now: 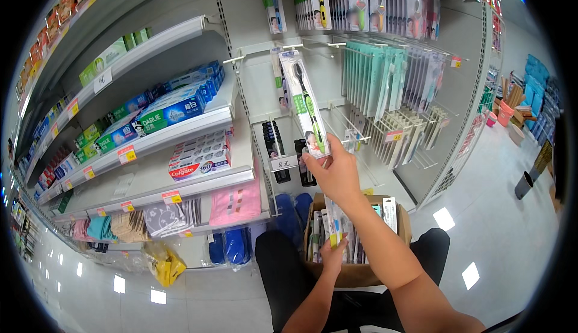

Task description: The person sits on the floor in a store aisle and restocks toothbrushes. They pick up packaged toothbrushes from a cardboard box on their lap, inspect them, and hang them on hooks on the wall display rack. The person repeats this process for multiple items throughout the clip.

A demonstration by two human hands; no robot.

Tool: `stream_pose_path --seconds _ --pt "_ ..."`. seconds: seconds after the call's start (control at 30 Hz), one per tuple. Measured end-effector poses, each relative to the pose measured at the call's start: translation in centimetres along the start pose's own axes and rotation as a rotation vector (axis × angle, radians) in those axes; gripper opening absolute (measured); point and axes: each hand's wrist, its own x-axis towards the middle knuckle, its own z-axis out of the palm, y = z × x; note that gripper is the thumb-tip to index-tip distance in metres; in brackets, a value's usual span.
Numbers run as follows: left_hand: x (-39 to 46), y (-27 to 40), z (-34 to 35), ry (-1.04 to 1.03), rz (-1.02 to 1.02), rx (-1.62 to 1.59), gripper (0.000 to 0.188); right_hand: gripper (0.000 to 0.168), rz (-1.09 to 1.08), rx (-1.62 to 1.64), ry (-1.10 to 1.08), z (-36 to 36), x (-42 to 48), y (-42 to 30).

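My right hand (336, 168) is raised before the rack, thumb and fingers gripping the lower end of a blister-packed green-and-black toothbrush (301, 100). The pack's top comes close to a wall hook (292, 46); I cannot tell whether it hangs on it. Lower down, my left hand (333, 258) holds another packaged toothbrush (335, 227), with blue and yellow on it, over an open cardboard box (361, 279). Many upright toothbrush packs fill that box between my knees. My right forearm hides part of it.
Teal toothbrush packs (365, 76) hang on hooks at the right, more packs (361, 1) above. Shelves of toothpaste boxes (174, 114) stand at the left. Black packs (273, 148) hang behind a price tag (283, 163). Blue slippers (237, 245) and a yellow bag (167, 267) lie low.
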Motion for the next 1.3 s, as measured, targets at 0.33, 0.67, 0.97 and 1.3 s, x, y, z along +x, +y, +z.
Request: stream_pose_path --seconds 0.33,0.67,0.97,1.3 --pt "0.1 -0.2 0.1 0.002 -0.03 0.0 0.023 0.047 0.033 -0.019 -0.018 0.0 0.3 -0.3" --pt "0.7 -1.3 -0.4 -0.01 -0.018 -0.06 0.024 0.067 0.069 -0.101 -0.097 1.4 -0.1 2.6" --pt "0.3 -0.9 -0.1 0.028 0.054 -0.06 0.017 0.037 0.273 -0.015 -0.027 -1.5 -12.3 11.5" --pt "-0.9 0.5 1.0 -0.051 -0.047 -0.011 0.016 0.027 0.497 -0.129 -0.241 -6.0 -26.2 17.8"
